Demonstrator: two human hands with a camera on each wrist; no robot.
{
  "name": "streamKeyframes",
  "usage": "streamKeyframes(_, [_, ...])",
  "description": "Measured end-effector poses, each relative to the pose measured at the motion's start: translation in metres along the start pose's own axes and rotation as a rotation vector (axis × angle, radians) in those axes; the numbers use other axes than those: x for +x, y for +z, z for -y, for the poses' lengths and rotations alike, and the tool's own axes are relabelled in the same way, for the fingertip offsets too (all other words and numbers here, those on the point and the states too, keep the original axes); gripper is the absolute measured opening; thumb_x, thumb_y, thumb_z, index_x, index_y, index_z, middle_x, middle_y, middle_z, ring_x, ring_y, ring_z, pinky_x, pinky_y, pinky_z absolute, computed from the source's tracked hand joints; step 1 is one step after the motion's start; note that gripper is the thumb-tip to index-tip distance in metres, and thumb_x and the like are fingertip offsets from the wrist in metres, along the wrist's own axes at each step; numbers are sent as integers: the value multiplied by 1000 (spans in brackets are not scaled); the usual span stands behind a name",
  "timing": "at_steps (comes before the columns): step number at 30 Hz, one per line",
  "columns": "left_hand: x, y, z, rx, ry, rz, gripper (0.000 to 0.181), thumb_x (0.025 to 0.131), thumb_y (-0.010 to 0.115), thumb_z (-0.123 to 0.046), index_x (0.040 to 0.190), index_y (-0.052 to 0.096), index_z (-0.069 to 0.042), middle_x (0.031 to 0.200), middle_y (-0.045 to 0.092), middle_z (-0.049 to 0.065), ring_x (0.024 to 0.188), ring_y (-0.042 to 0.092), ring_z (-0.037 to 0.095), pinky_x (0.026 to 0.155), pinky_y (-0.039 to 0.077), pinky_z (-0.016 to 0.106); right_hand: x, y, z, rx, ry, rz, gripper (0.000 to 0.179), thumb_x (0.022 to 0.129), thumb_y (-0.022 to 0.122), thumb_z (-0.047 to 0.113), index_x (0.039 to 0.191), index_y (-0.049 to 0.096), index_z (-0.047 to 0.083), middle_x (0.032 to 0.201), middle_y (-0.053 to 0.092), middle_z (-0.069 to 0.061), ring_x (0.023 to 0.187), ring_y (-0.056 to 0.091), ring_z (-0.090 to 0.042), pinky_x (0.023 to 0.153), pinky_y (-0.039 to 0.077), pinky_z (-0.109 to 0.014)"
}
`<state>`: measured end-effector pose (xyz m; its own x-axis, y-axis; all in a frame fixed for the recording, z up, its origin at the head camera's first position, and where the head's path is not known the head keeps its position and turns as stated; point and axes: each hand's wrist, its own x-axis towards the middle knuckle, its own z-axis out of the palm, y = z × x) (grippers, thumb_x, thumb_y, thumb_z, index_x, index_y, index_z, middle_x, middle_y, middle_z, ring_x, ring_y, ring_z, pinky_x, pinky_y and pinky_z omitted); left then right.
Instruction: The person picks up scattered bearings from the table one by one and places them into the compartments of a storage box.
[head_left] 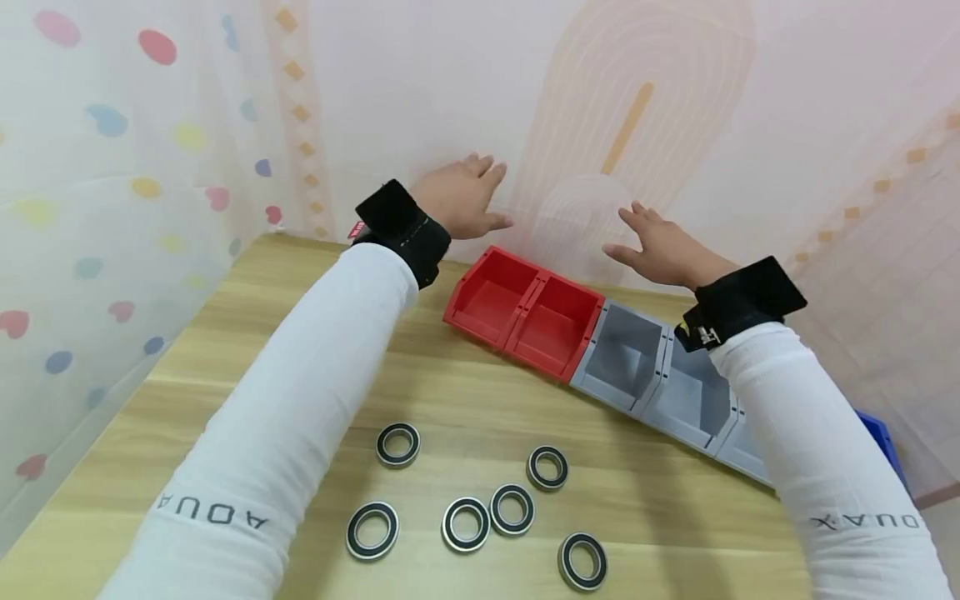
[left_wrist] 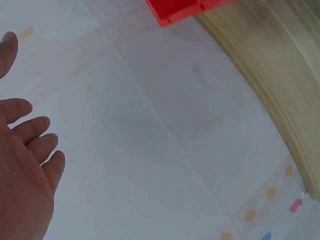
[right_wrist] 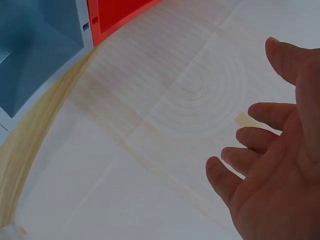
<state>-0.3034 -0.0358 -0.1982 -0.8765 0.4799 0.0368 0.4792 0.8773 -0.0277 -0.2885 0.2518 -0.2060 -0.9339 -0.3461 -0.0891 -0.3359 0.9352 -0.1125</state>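
My left hand (head_left: 461, 198) is raised above the table's back edge, fingers spread and relaxed, holding nothing. To its right my right hand (head_left: 663, 246) hovers behind the grey bins, its fingers loosely extended around no object. Nearest the left hand is a red bin (head_left: 487, 304), joined in a row with another red bin (head_left: 551, 329) and grey bins (head_left: 622, 354). Several black-and-silver ball bearings lie flat on the wooden table, among them one bearing (head_left: 398, 445) at the upper left and one bearing (head_left: 582, 562) at the lower right. Two bearings (head_left: 465, 524) in the middle touch or nearly touch.
A patterned curtain (head_left: 420, 92) hangs close behind the table (head_left: 420, 367) and along its left side. At the far right a blue bin (head_left: 885, 446) ends the row, partly hidden by the right sleeve (head_left: 817, 450). A small red label (head_left: 356, 229) shows beside the left wrist.
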Motion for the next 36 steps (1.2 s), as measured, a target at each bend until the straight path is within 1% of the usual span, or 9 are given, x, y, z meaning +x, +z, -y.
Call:
streamKeyframes(4, [-1,7,-3,-21,84,-37,75,93,43,-45,147,14,-3,152,15,19,137,12,31,109,21,41,-9,-3,-3,-27,-15,-28,74,93,45,43,146,16,-1,151,4,-25,135,11,-39,102,24,-58])
streamKeyframes(8, [-6,20,0,-49,100,-47,75,92,45,-44,147,16,-3,151,17,19,136,17,31,106,27,42,-19,-2,-4,-39,-34,-59,73,93,45,44,145,20,-1,151,6,-25,133,18,-41,100,29,-57])
streamKeyframes(13, [-13,36,5,-87,104,-10,75,92,46,-46,147,16,-3,151,18,19,135,19,30,105,28,42,-30,10,-2,-15,-68,-101,70,92,49,40,143,25,-1,151,10,-25,130,24,-42,99,31,-56])
streamKeyframes(16, [-19,50,1,-116,124,30,76,91,46,-48,147,17,-5,150,21,18,135,21,30,106,28,42,-33,23,1,11,-74,-104,68,92,50,39,144,26,2,151,11,-22,130,25,-41,99,32,-55])
streamKeyframes(21, [-27,72,-6,-146,141,55,78,89,50,-50,147,20,-6,148,26,17,134,24,29,106,28,40,-35,46,7,45,-69,-100,69,91,49,45,145,28,7,152,14,-19,131,24,-38,99,33,-55])
streamKeyframes(25, [-25,86,-10,-212,100,108,80,87,52,-50,147,20,-7,149,25,15,133,25,28,104,31,40,-38,61,13,41,-79,-105,68,90,51,45,144,31,9,150,19,-18,131,26,-36,96,37,-53])
streamKeyframes(29, [-16,102,-17,-265,99,142,80,86,54,-49,147,21,-8,149,26,13,133,25,27,103,32,42,-41,74,19,17,-112,-139,65,88,56,38,143,34,9,148,26,-19,128,32,-36,91,43,-51])
streamKeyframes(32, [-11,117,-23,-238,129,129,80,86,55,-49,147,22,-9,148,29,13,132,27,27,102,33,43,-44,85,24,41,-134,-153,66,87,58,37,142,35,9,146,30,-18,127,34,-35,90,43,-51])
streamKeyframes(36, [-8,132,-29,-177,151,66,79,84,58,-46,145,27,-6,142,38,13,126,37,27,100,37,42,-54,98,29,98,-145,-126,66,87,57,40,141,36,9,145,32,-17,127,34,-32,90,44,-49])
